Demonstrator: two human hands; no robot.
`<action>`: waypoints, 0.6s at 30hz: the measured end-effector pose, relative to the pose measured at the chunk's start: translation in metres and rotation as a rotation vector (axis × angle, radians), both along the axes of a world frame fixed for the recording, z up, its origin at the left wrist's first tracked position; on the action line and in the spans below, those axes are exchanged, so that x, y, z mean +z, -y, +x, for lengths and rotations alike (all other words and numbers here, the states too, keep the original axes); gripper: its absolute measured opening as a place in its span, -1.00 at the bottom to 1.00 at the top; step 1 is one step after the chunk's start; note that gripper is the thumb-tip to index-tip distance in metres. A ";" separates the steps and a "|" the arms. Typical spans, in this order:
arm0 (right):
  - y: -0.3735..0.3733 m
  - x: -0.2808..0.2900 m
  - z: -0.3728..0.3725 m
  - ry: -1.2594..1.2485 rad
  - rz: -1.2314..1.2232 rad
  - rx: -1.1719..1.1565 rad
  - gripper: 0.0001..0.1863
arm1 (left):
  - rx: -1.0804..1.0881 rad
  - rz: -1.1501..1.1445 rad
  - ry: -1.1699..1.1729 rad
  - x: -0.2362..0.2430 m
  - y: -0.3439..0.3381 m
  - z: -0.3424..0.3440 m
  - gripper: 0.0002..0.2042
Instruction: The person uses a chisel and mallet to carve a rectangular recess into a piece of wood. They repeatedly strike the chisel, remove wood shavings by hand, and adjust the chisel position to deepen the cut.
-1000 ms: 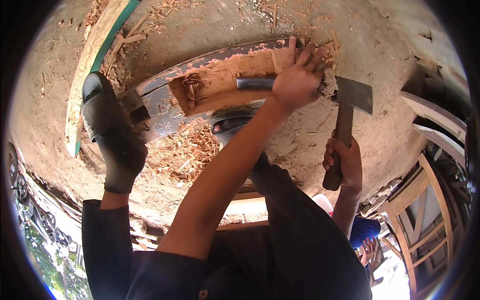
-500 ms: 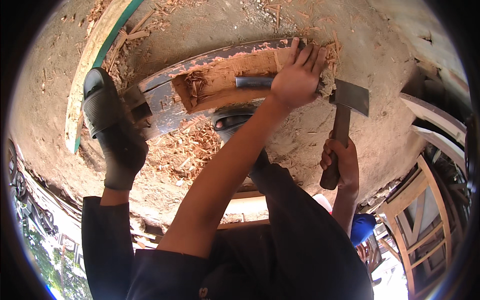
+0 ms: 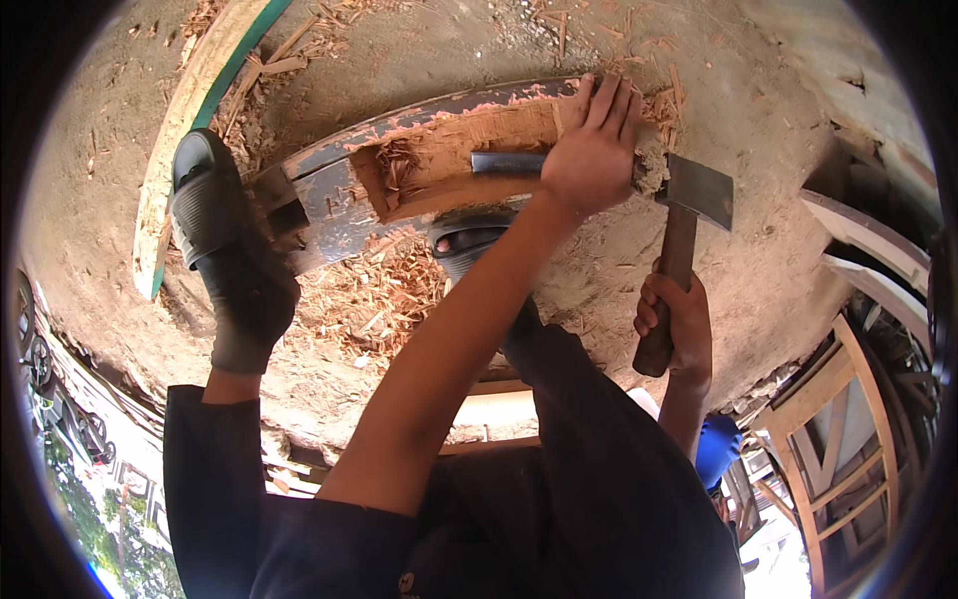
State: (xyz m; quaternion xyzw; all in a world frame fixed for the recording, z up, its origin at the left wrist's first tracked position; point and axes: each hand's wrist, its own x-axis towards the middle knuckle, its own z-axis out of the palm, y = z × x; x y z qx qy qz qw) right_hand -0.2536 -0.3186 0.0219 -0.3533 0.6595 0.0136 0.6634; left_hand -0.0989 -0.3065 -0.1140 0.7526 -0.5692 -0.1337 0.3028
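My left hand [image 3: 589, 155] lies over the right end of a curved wooden piece [image 3: 328, 205] with flaking grey paint and a chiselled recess, its fingers stretched out. A metal chisel [image 3: 504, 163] lies in the recess and runs under that hand; its frayed end shows beside it, the grip mostly hidden. My right hand [image 3: 687, 321] grips the wooden handle of an axe [image 3: 699, 188], whose broad steel head is close right of the chisel's end. My sandalled feet [image 3: 205, 205] are at the piece's left end and below the recess.
A pale curved board [image 3: 158, 225] with a green edge lies at left, wood shavings [image 3: 364, 304] below the piece. Curved planks [image 3: 863, 225] and a wooden frame [image 3: 838, 459] stand at right. A person in blue [image 3: 717, 449] is partly visible behind my right arm, and bicycle wheels are at far left.
My right hand and the axe have shifted slightly left. My left hand's fingers have moved a little and are straighter. Less of the other person's hand shows at lower right.
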 end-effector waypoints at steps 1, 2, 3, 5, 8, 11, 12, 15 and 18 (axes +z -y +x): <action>-0.001 0.003 -0.001 -0.012 -0.007 0.001 -0.83 | 0.007 -0.016 -0.031 0.002 0.000 -0.002 -0.29; -0.001 0.006 -0.004 -0.026 -0.012 0.001 -0.83 | 0.013 -0.031 -0.065 0.002 0.000 -0.004 -0.31; 0.002 0.010 -0.008 -0.029 -0.011 -0.004 -0.80 | 0.020 -0.032 -0.040 0.001 0.000 -0.004 -0.32; 0.013 0.019 -0.023 -0.022 -0.067 -0.047 -0.76 | 0.030 -0.037 0.003 -0.001 0.000 -0.003 -0.34; 0.042 0.026 -0.042 0.055 -0.276 -0.153 -0.80 | 0.017 -0.008 0.021 -0.001 0.000 -0.002 -0.35; 0.060 0.010 -0.029 0.064 -0.421 -0.331 -0.94 | 0.036 0.022 0.102 -0.002 0.001 -0.005 -0.33; 0.052 0.001 -0.020 -0.056 -0.484 -0.334 -0.92 | 0.021 0.043 0.073 -0.001 0.001 -0.009 -0.31; 0.000 -0.017 -0.016 0.023 -0.266 0.241 -0.90 | -0.023 0.051 0.030 0.001 -0.004 0.001 -0.24; 0.000 -0.003 -0.005 0.024 0.013 0.054 -0.85 | -0.041 0.015 0.002 0.001 -0.015 0.012 -0.14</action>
